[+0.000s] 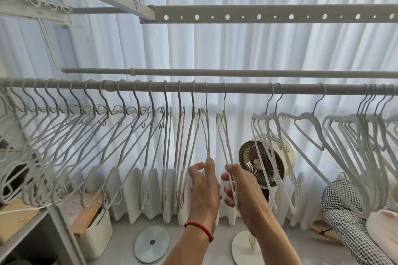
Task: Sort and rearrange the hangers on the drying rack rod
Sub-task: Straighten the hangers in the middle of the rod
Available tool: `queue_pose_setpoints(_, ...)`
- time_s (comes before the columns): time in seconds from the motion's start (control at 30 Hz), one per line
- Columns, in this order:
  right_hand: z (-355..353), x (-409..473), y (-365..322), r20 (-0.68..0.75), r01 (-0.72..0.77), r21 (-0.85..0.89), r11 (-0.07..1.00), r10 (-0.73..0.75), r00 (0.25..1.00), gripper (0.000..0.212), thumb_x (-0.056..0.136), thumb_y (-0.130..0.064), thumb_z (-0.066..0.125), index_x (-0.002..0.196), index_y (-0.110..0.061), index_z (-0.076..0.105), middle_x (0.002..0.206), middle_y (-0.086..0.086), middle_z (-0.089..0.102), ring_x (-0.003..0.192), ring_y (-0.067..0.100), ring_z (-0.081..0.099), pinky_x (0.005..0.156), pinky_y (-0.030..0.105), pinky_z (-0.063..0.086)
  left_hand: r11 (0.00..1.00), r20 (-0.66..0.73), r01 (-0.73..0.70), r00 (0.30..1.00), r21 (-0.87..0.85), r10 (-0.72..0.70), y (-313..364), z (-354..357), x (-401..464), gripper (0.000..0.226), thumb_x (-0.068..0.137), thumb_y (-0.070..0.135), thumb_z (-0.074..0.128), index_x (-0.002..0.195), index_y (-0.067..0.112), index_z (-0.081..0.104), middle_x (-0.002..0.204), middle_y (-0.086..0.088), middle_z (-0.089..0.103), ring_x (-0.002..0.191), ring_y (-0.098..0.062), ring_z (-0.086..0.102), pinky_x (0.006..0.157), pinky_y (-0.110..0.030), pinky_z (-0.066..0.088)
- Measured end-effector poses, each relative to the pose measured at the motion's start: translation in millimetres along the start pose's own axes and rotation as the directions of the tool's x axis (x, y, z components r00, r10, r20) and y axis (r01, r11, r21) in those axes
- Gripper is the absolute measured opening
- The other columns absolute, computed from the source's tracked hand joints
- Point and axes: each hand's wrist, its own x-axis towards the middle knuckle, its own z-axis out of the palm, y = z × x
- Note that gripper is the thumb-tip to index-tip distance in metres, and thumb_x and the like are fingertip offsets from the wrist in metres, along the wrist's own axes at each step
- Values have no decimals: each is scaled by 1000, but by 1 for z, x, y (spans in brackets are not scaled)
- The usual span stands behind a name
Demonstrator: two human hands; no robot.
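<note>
A grey rod [243, 88] runs across the view with several white and grey hangers hooked on it. A dense evenly spaced row [90, 140] fills the left half, and a loose bunch [361, 146] hangs at the right. My left hand [204, 189], with a red string on the wrist, holds the lower part of a thin white hanger [206, 133] near the middle. My right hand [239, 187] grips the bottom of the neighbouring white hanger [224, 133]. Both hangers stay hooked on the rod.
A second rod [215, 72] and perforated rails [258, 15] run above. Behind the hangers hang white curtains, and a standing fan [265, 161] is at floor level. A shelf [32, 217] with a woven basket [97, 234] is at lower left; patterned fabric [349, 217] lies at lower right.
</note>
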Motion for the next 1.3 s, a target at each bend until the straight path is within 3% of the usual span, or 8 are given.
queue_pose_setpoints(0.13, -1, 0, 0, 3, -4, 22, 1000, 4, 1000, 50, 85, -43, 59, 105, 3, 63, 88, 8, 56, 71, 19, 45, 55, 32, 40, 1000, -11, -2, 1000, -2, 2, 0, 0, 3, 45, 102, 52, 40, 135, 22, 40, 97, -6, 62, 85, -21, 63, 70, -35, 55)
queue_pose_setpoints(0.3, -1, 2, 1, 20, -13, 27, 1000, 13, 1000, 52, 75, -47, 58, 103, -3, 64, 94, 7, 57, 71, 18, 45, 55, 31, 40, 1000, -22, 12, 1000, 4, -12, 0, -2, 3, 46, 101, 54, 41, 135, 23, 40, 99, -6, 63, 83, -20, 61, 70, -35, 54)
queue_pose_setpoints(0.53, 1, 1, 1, 22, -8, 19, 1000, 8, 1000, 59, 75, -47, 57, 107, 3, 62, 82, 7, 49, 67, 17, 42, 53, 30, 38, 1000, -33, 2, 999, 2, -2, 3, -4, 3, 65, 82, 66, 40, 131, 24, 43, 92, -7, 65, 75, -20, 60, 78, -45, 59)
queue_pose_setpoints(0.63, 2, 0, 0, 15, -4, 22, 1000, 4, 1000, 62, 75, -47, 57, 108, 5, 60, 83, 7, 50, 68, 17, 42, 53, 29, 38, 1000, -32, 21, 999, -5, -21, 4, -5, 4, 49, 98, 57, 43, 131, 22, 41, 96, -9, 65, 76, -20, 59, 74, -41, 58)
queue_pose_setpoints(0.8, 3, 0, -1, 3, -21, 22, 1000, 21, 1000, 39, 92, -38, 58, 103, -2, 65, 85, 6, 53, 68, 17, 43, 53, 28, 39, 1000, -14, 22, 1000, 14, -22, 7, -6, 3, 59, 90, 64, 42, 133, 24, 40, 103, -8, 64, 80, -21, 61, 69, -36, 55)
queue_pose_setpoints(0.97, 3, 1, 1, 12, -11, 25, 1000, 11, 1000, 43, 87, -43, 58, 102, -3, 65, 81, 5, 53, 62, 15, 43, 51, 28, 39, 1000, -4, 27, 1000, 12, -27, 10, -7, -1, 67, 83, 67, 40, 134, 24, 41, 106, -7, 63, 84, -21, 62, 76, -40, 58)
queue_pose_setpoints(1.17, 4, -2, 0, 30, -41, 7, 999, 41, 999, 50, 84, -45, 59, 107, -2, 62, 79, 9, 48, 61, 14, 46, 50, 26, 40, 999, 17, 29, 999, 30, -29, 10, -11, -2, 56, 96, 60, 42, 138, 23, 39, 107, -9, 61, 93, -27, 68, 84, -47, 61)
queue_pose_setpoints(1.3, 3, -4, 0, 33, -41, -7, 999, 41, 999, 55, 78, -52, 60, 108, -6, 62, 80, 8, 59, 63, 18, 53, 58, 33, 42, 998, 48, 22, 999, 58, -24, 16, -14, -10, 71, 79, 70, 37, 135, 27, 36, 114, -13, 61, 90, -26, 73, 79, -48, 61)
